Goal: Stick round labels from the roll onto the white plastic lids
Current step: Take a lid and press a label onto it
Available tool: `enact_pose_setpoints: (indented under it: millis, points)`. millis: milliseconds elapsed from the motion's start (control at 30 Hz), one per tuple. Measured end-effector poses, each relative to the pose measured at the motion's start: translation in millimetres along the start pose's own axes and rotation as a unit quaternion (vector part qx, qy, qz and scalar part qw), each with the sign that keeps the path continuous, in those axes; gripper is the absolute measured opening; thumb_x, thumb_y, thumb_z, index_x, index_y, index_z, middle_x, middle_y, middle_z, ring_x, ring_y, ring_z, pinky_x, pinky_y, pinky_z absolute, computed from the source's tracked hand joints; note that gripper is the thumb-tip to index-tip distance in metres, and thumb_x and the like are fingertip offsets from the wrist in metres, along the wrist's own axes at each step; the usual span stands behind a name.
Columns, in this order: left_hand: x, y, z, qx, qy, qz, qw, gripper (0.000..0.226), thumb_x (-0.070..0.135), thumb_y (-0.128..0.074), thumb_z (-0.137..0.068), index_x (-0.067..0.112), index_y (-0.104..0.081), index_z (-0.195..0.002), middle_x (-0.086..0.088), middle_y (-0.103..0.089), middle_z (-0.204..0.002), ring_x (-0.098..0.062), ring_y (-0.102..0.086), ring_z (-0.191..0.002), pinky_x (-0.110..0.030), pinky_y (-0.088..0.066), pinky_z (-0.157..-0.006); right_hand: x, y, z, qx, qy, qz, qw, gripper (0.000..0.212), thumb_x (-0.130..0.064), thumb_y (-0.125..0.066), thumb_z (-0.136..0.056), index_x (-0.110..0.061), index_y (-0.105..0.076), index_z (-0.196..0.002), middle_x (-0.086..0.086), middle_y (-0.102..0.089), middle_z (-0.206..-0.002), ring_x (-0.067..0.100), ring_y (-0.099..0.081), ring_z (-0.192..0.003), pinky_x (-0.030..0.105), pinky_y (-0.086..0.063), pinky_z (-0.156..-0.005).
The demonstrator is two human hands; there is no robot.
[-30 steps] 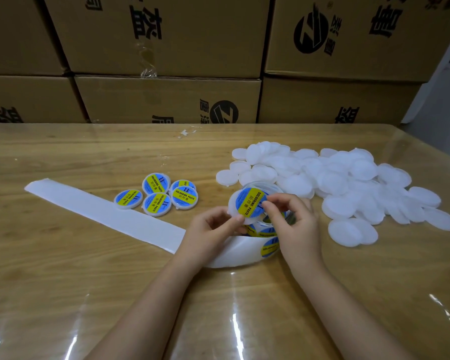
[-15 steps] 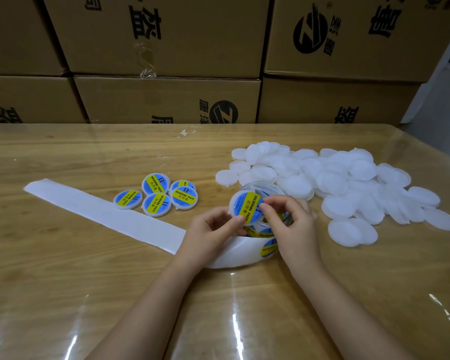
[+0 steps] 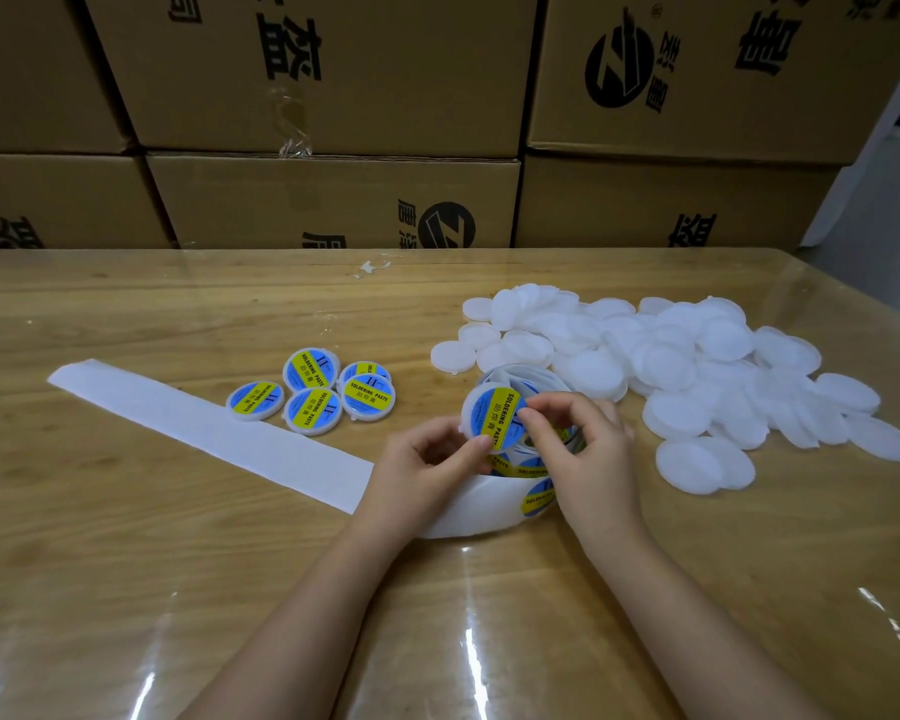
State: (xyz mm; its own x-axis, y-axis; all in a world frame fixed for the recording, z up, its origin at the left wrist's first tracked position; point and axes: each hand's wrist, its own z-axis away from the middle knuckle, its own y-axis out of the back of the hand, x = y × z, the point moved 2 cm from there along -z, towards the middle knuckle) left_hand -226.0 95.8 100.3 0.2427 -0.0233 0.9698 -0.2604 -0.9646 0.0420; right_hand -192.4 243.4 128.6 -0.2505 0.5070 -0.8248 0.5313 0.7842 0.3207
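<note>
Labelled lids (image 3: 313,397): unchanged, left of your hands | Your left hand (image 3: 422,470): fingers pinch the held lid (image 3: 468,413) low, just over the label roll (image 3: 489,517) | Your right hand (image 3: 588,459): thumb now pressing the label (image 3: 494,407), fingers curled round the lid; earlier they pinched the label's edge | Judgement: label seated | Blank lids (image 3: 697,366): pile untouched, right.

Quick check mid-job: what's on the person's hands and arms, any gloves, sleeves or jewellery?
Nothing worn. The left hand and right hand are ungloved; left forearm and right forearm are sleeveless to the frame edge. No watch, bracelet or ring shows.
</note>
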Motion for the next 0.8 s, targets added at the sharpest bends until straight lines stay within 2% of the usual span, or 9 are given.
enact_pose_setpoints:
  millis: [67,267,367,433,533,600,633,733,800]
  points:
    - [-1.0,0.3,0.6,0.008,-0.007,-0.015,1.0,0.009,0.014,-0.066,-0.084,0.019,-0.07,-0.09,-0.001,-0.073,-0.076,-0.009,-0.069,-0.072,-0.019,-0.051,-0.071,-0.6,-0.4,-0.2,0.0,0.002,0.005,1.0,0.03,-0.022,-0.072,-0.08,-0.047,-0.057,-0.075,-0.043,-0.052,-0.087,0.002,-0.05,-0.088,0.052,-0.041,-0.093]
    - [1.0,0.2,1.7,0.014,-0.03,-0.034,0.999,0.015,0.012,-0.067,-0.085,0.025,-0.071,-0.089,-0.002,-0.073,-0.077,-0.008,-0.068,-0.071,-0.016,-0.05,-0.069,-1.2,-2.0,1.6,0.01,0.018,0.023,1.0,0.026,-0.02,-0.073,-0.079,-0.041,-0.058,-0.076,-0.052,-0.046,-0.091,-0.011,-0.044,-0.088,0.055,-0.041,-0.091]
    - [1.8,0.3,2.3,0.018,-0.042,-0.057,0.997,0.017,0.013,-0.068,-0.085,0.029,-0.071,-0.082,-0.002,-0.071,-0.074,-0.005,-0.065,-0.068,-0.014,-0.047,-0.066,-1.5,-2.7,2.8,0.022,0.03,0.043,0.998,0.022,-0.019,-0.074,-0.078,-0.036,-0.061,-0.077,-0.055,-0.043,-0.093,-0.023,-0.037,-0.088,0.056,-0.041,-0.089]
    - [2.5,0.0,2.4,0.025,-0.075,-0.102,0.992,0.012,0.016,-0.07,-0.083,0.022,-0.07,-0.073,-0.005,-0.065,-0.068,-0.005,-0.057,-0.064,-0.013,-0.042,-0.063,-0.9,-3.1,2.9,0.028,0.032,0.053,0.998,0.021,-0.02,-0.074,-0.078,-0.036,-0.061,-0.077,-0.055,-0.041,-0.094,-0.027,-0.033,-0.091,0.056,-0.042,-0.089]
    - [2.7,-2.6,4.2,0.043,-0.141,-0.164,0.975,0.022,0.022,-0.068,-0.08,0.007,-0.064,-0.066,-0.005,-0.05,-0.062,-0.005,-0.045,-0.059,-0.014,-0.036,-0.058,3.7,-4.0,3.0,0.039,0.04,0.056,0.997,0.014,-0.02,-0.075,-0.078,-0.031,-0.065,-0.078,-0.047,-0.051,-0.089,-0.027,-0.032,-0.092,0.054,-0.039,-0.092]
    - [3.9,-4.3,6.0,0.048,-0.168,-0.17,0.97,0.028,0.028,-0.067,-0.081,0.004,-0.062,-0.067,-0.002,-0.049,-0.063,-0.008,-0.044,-0.059,-0.02,-0.038,-0.055,6.6,-3.8,2.0,0.045,0.046,0.06,0.996,0.01,-0.02,-0.076,-0.077,-0.026,-0.067,-0.079,-0.028,-0.057,-0.068,-0.021,-0.039,-0.091,0.05,-0.036,-0.095]
    - [4.8,-4.9,6.7,0.048,-0.176,-0.169,0.969,0.028,0.03,-0.065,-0.081,0.005,-0.063,-0.067,-0.001,-0.049,-0.064,-0.008,-0.044,-0.06,-0.022,-0.039,-0.055,6.6,-3.5,1.4,0.042,0.049,0.067,0.996,0.009,-0.021,-0.075,-0.078,-0.026,-0.067,-0.079,-0.027,-0.055,-0.065,-0.014,-0.043,-0.089,0.047,-0.033,-0.097]
    - [6.5,-5.4,6.6,0.049,-0.181,-0.168,0.968,0.025,0.028,-0.065,-0.081,0.01,-0.061,-0.065,0.001,-0.049,-0.063,-0.006,-0.043,-0.059,-0.019,-0.037,-0.056,4.9,-2.0,0.4,0.037,0.05,0.086,0.994,0.01,-0.026,-0.073,-0.079,-0.026,-0.065,-0.085,-0.021,-0.06,-0.071,0.005,-0.05,-0.087,0.032,-0.025,-0.094]
    - [6.8,-4.9,5.5,0.049,-0.159,-0.163,0.972,0.024,0.022,-0.068,-0.081,0.01,-0.061,-0.062,-0.002,-0.05,-0.061,-0.004,-0.043,-0.058,-0.016,-0.036,-0.057,4.8,-1.1,-0.2,0.029,0.043,0.099,0.994,0.013,-0.03,-0.072,-0.08,-0.026,-0.064,-0.09,-0.018,-0.061,-0.074,0.01,-0.049,-0.091,0.029,-0.024,-0.092]
